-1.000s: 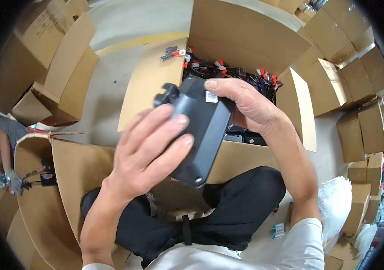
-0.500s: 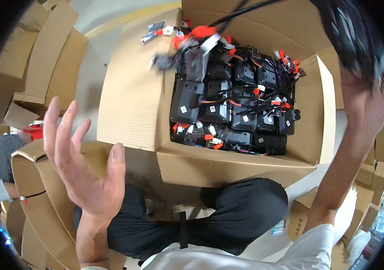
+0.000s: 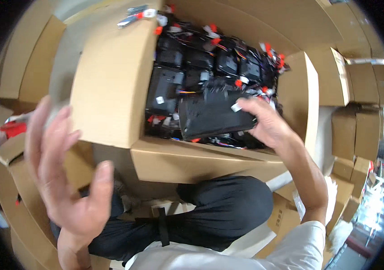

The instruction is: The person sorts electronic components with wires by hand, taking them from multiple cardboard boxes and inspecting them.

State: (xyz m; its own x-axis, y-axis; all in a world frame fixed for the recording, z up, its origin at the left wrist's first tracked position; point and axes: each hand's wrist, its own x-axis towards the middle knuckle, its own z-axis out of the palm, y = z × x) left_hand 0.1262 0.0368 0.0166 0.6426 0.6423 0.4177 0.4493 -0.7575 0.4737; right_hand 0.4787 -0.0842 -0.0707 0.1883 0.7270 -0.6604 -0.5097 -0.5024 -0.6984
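My right hand (image 3: 268, 123) grips the right end of a flat, black rectangular device (image 3: 210, 114), with a small white label by my thumb. It lies over the near part of an open cardboard box (image 3: 192, 159), covering some of what is below. Rows of similar black devices (image 3: 162, 87) fill the box, with thin dark cables and red and white tags among them. My left hand (image 3: 68, 180), slightly blurred, hovers with spread fingers left of the box. Nothing is in it.
Several small silvery pieces (image 3: 133, 17) with a white tag rest on the box's left flap (image 3: 104, 85). Another open carton (image 3: 30, 189) stands at my left. Stacked cartons (image 3: 367, 130) line the right side, and my knees are against the box's near side.
My right hand has swung from the upper right, where it held a blurred dark bundle, down over the box with the black device. My left hand stays raised and spread. The view has shifted.
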